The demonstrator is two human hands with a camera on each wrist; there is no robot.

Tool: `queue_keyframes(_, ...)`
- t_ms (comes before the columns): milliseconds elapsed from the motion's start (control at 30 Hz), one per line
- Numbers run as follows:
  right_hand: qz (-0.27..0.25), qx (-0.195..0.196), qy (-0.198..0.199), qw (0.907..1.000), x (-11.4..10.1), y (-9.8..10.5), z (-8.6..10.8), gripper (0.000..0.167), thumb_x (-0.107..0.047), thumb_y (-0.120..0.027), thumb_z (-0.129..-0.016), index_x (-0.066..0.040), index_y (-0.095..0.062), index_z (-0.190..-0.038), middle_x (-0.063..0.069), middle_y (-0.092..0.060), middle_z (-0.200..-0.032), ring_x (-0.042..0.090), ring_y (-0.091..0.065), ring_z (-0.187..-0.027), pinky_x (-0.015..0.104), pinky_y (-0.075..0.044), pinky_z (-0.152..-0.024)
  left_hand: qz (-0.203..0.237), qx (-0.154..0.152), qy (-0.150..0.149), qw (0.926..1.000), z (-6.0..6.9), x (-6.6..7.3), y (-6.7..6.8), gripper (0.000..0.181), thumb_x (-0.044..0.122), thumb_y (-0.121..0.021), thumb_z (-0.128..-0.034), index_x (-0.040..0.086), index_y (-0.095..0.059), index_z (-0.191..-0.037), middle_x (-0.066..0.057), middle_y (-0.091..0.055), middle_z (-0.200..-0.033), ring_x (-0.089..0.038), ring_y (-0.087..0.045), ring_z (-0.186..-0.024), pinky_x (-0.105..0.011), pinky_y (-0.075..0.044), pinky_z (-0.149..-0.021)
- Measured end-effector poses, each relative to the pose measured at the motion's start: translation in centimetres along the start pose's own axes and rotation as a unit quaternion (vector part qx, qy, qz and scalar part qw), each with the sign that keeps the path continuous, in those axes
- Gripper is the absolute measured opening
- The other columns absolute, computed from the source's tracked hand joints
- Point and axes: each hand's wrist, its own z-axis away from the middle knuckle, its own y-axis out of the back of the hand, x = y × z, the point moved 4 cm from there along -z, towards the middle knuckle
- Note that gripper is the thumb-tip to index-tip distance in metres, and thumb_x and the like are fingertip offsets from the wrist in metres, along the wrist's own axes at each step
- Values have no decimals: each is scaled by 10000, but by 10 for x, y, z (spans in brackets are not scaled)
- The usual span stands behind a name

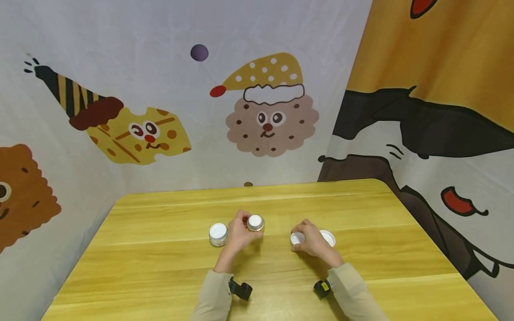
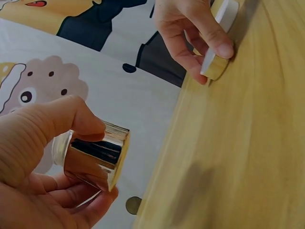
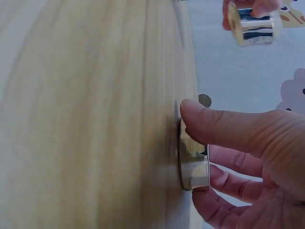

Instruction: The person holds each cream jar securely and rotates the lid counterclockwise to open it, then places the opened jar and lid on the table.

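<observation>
My left hand (image 1: 239, 236) grips a shiny gold cosmetic jar (image 2: 97, 155) with a white top, held above the table. In the left wrist view the thumb lies on one side of the jar and the fingers on the other. Farther right, my right hand (image 1: 314, 241) pinches a gold jar lid (image 3: 194, 167) by its rim, low at the tabletop. Its white inside faces up in the head view. Just behind that hand a second white lid (image 1: 329, 237) is partly hidden. Left of my left hand stands a clear jar (image 1: 218, 235) with a white top.
The wooden table (image 1: 168, 276) spreads under both hands. A curtain with cartoon prints (image 1: 160, 53) hangs behind it and at its sides. Each wrist bears a small black camera, such as the left wrist camera (image 1: 242, 290).
</observation>
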Motion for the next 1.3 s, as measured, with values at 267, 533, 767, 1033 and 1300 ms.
queue_keyframes(267, 13, 35, -52, 10000, 0, 0, 0, 367, -97, -864, -610, -41, -684, -924, 51, -545, -929, 235, -532, -857, 408, -481, -745, -427, -49, 176, 9989, 1, -10, -4, 466, 46, -833, -598, 12, -532, -953, -107, -591, -881, -224, -548, -800, -360, -482, -703)
queue_keyframes(533, -23, 62, 79, 9999, -2, 0, 2, 369, -98, -866, -603, -33, -684, -917, 54, -546, -914, 237, -532, -847, 400, -476, -735, -813, -205, 188, 9963, 3, -20, -11, 449, 50, -837, -574, 33, -526, -899, -78, -596, -835, -209, -549, -785, -342, -481, -688)
queue_keyframes(767, -33, 26, 70, 10000, -2, 0, 2, 369, -107, -867, -608, -38, -679, -918, 54, -544, -922, 244, -534, -848, 411, -478, -737, -818, -274, 208, 9961, 3, -28, -13, 430, 47, -827, -582, 34, -531, -894, -83, -593, -837, -217, -540, -783, -357, -480, -689)
queue_keyframes(1033, -84, 41, 68, 9999, -1, 0, 2, 368, -101, -865, -607, -38, -679, -917, 54, -547, -929, 246, -537, -861, 411, -478, -746, -906, -282, 169, 9953, 3, -31, -16, 421, 49, -826, -580, 36, -529, -878, -85, -597, -829, -217, -552, -782, -356, -488, -689)
queue_keyframes(1300, -83, 83, 124, 9999, -2, 1, 3, 386, -89, -864, -608, -15, -678, -939, 66, -543, -921, 249, -538, -851, 425, -483, -749, -917, -284, 178, 9952, 3, -31, -16, 416, 42, -823, -575, 35, -531, -871, -96, -605, -839, -241, -570, -808, -370, -499, -710)
